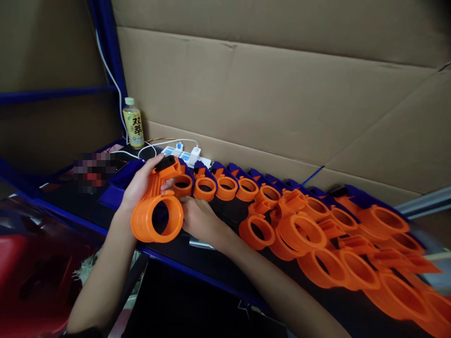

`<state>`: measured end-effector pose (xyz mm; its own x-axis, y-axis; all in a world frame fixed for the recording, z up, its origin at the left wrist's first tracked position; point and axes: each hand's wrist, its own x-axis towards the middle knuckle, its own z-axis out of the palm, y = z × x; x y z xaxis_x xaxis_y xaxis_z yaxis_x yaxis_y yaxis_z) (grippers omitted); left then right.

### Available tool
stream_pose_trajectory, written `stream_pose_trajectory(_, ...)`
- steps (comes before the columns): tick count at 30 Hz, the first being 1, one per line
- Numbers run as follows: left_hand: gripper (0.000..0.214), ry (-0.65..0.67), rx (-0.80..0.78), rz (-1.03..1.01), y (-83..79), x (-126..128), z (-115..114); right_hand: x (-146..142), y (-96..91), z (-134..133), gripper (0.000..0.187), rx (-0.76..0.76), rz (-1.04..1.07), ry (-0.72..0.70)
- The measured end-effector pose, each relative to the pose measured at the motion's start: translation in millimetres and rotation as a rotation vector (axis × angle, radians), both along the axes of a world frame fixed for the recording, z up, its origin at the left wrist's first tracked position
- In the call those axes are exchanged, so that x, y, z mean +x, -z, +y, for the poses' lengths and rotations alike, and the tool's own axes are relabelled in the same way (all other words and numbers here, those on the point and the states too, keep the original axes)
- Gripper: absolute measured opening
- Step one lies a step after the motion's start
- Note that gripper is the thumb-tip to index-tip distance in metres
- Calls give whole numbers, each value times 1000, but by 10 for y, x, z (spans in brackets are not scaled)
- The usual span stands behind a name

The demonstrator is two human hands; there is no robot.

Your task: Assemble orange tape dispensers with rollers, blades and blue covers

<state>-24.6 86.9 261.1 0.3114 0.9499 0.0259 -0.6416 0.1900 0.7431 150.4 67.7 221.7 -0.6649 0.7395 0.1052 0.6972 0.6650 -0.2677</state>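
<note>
My left hand (139, 185) is wrapped round an orange plastic part (157, 211) with a wide ring at its near end and a black piece at its top. I hold it just above the black bench top (211, 265). My right hand (199, 218) sits right behind the ring, fingers curled against the part; what they grip is hidden. A row of assembled orange-and-blue parts (225, 185) runs along the cardboard wall just beyond my hands.
A heap of loose orange ring parts (338, 249) covers the bench to the right. A yellow drink bottle (133, 123) stands at the back left beside white chargers and cables (186, 152). Cardboard sheets (282, 94) wall the back. A blue frame edge (84, 223) bounds the bench.
</note>
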Motion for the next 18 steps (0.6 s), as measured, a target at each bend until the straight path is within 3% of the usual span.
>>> stream_pose_trajectory(3,28,-1,-20,9,-10,4,-15,42,-89,18,17,23,35,13)
stream_pose_trajectory(7,28,-104,-94,44,-29,52,-40,240,-342,78,16,64,96,108)
stream_pose_trajectory(11,27,-154,-140,50,-18,208,-75,442,-565,161,26,176,299,229)
stream_pose_trajectory(14,27,-129,-144,21,17,348,-88,467,-604,181,43,234,460,261)
stream_pose_trajectory(18,28,-99,-113,16,62,457,-81,398,-576,117,45,157,585,211)
